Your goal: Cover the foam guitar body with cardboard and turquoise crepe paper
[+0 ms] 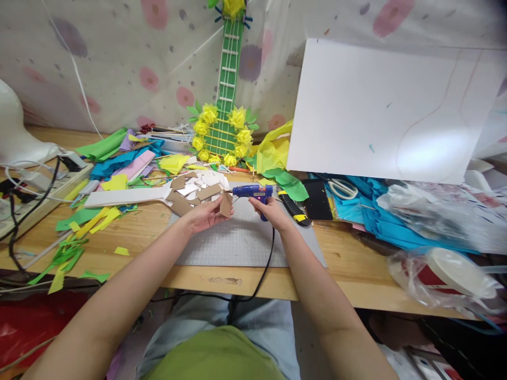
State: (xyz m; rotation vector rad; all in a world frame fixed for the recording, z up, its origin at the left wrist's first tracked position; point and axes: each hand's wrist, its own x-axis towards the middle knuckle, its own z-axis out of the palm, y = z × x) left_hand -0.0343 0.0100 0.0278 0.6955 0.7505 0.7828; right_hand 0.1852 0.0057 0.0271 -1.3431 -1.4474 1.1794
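One brown cardboard piece (226,205) is pinched in the left hand (207,216); one blue glue gun (253,191) is gripped in the right hand (273,212), its nozzle held close to the piece, over one grey cutting mat (233,248). One cutter (293,208) is laid at the mat's right side.

Above the grey cutting mat (233,249)
Your right hand (272,212) holds a blue glue gun (250,190), its nozzle (234,191) near the cardboard piece (225,205) in your left hand (205,216).

green guitar (227,91): top cut off | white object (11,132): left side cut off | glue gun (253,191): tip unclear
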